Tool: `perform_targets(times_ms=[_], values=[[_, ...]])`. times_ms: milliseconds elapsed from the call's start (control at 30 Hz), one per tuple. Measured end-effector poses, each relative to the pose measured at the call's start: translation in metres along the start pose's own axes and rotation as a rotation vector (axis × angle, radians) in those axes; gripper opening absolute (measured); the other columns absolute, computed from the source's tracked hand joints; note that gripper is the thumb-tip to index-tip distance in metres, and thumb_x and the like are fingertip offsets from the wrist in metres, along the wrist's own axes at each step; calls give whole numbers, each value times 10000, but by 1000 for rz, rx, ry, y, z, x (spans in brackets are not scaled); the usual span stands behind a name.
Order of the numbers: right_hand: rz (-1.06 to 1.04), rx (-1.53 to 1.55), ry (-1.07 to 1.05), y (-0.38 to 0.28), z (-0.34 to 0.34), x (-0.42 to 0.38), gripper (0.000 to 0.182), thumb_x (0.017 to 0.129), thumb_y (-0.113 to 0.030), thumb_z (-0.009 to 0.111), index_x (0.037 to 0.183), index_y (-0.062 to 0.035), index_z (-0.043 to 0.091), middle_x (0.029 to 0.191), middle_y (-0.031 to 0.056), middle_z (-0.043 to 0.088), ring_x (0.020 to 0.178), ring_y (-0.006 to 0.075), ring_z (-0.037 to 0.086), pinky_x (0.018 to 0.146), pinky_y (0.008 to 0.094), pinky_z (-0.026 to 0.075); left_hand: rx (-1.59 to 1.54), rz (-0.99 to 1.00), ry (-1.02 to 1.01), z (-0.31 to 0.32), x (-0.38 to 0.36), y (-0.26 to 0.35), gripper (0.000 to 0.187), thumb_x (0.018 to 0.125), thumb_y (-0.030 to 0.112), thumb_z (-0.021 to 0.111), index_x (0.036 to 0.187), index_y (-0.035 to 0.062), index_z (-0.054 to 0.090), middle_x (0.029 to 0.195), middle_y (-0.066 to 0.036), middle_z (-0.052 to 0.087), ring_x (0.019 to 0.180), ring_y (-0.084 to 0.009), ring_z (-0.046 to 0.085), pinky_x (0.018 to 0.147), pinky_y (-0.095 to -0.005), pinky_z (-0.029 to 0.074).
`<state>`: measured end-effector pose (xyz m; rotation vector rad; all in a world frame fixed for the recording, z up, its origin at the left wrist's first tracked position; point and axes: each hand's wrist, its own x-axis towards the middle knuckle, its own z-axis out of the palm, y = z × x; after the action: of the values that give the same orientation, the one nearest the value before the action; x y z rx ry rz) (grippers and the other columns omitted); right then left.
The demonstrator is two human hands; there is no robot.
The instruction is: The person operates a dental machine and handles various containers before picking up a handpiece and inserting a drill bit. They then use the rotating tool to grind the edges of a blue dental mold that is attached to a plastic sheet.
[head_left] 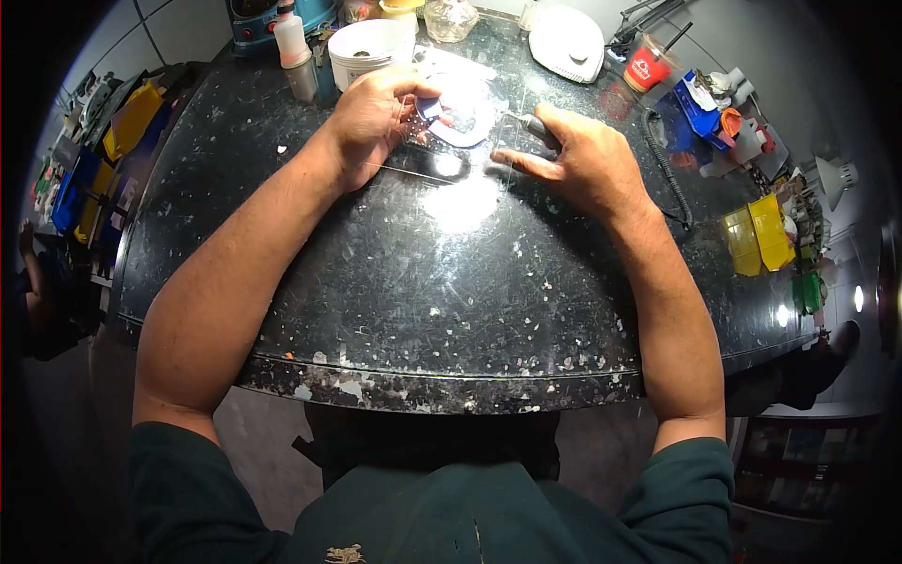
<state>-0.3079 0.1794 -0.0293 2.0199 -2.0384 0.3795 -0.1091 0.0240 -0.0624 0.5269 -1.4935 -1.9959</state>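
Observation:
My left hand (381, 113) is closed around a small blue-and-white piece (429, 109), pinched between thumb and fingers; glare hides its exact kind. Opposite it, my right hand (587, 155) grips a grey handpiece (537, 128), whose thin metal tip points left toward the small piece. A gap separates the tip from the piece. The thumb of the right hand stretches forward below the tool. Between the hands, strong light washes out a white curved shape (465, 136). A clear panel with a thin visible edge seems to lie in front of the left hand.
A white tub (369, 47) and a bottle (291, 39) stand behind my left hand. At the back are a white device (567, 45) and a red cup (648, 66). A coiled black cord (665, 169) and yellow bins (759, 235) lie right. Other people are partly visible at both sides.

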Motion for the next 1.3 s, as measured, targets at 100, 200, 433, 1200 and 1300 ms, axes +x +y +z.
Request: perform_targets(times_ms=[100,200,433,1200,1300], values=[[-5,10,80,10,4,0,473,818,-523,717,894,-67,620,802,159,671,778,355,680,658,438,541,-4,18,16,3,-4,2,358,957,112,534,1285,-32,534,1093,-94,648,868,-132,680,675,-219,528],[-53,36,206,12,6,-1,452,831,-450,737,921,-25,611,765,168,635,701,323,644,641,405,510,19,88,13,1,-3,0,374,948,123,547,1290,-26,532,1126,-95,637,886,-138,682,670,-222,536],[-1,108,58,1,-5,0,543,797,-586,713,878,-55,634,808,173,668,779,363,675,671,430,540,25,209,-110,-4,4,-6,392,924,97,548,1297,-22,533,1173,-106,631,896,-143,677,659,-226,562],[-73,45,-103,3,-16,0,641,755,-684,693,791,-48,625,748,157,664,741,358,666,660,424,526,98,53,-115,2,-1,1,364,919,170,565,1226,-24,541,1052,-145,655,850,-174,689,607,-237,520],[-67,46,-132,3,-15,0,638,768,-688,677,789,-52,628,745,157,666,740,358,669,661,426,526,80,46,-128,3,-2,2,353,911,156,564,1215,-23,554,1051,-139,661,836,-170,688,607,-231,520]])
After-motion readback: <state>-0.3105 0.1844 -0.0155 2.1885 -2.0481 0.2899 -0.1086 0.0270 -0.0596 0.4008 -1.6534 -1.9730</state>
